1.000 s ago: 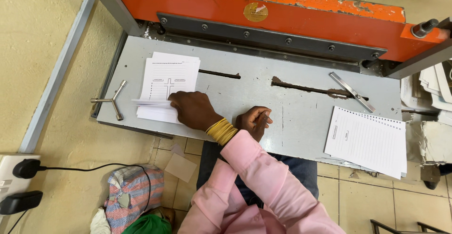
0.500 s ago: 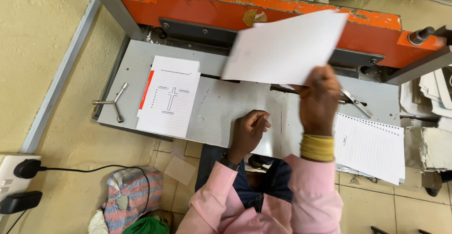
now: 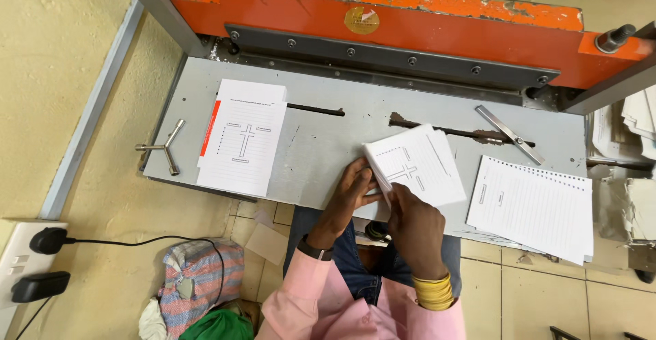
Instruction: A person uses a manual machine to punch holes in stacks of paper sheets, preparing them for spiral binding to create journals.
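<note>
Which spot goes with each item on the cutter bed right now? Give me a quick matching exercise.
Things:
1. T-shaped metal key
2. Metal ruler
3. Small paper stack
4. Spiral-punched sheets

Places:
A. held in both hands, bed centre
B. far left edge of bed
C. right front corner of bed
D. lying diagonally, right rear of bed

Pairs: 1-B, 2-D, 3-A, 4-C

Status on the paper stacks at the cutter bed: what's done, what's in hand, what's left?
Looks done: a ruled, punched stack lies squared at the bed's right end. In hand: both hands, left hand and right hand, hold a small stack of cross-printed sheets at its near edge, mid-bed. Left: the taller cross-printed stack at the left end lies untouched. The orange cutter has nothing under its blade.
</note>
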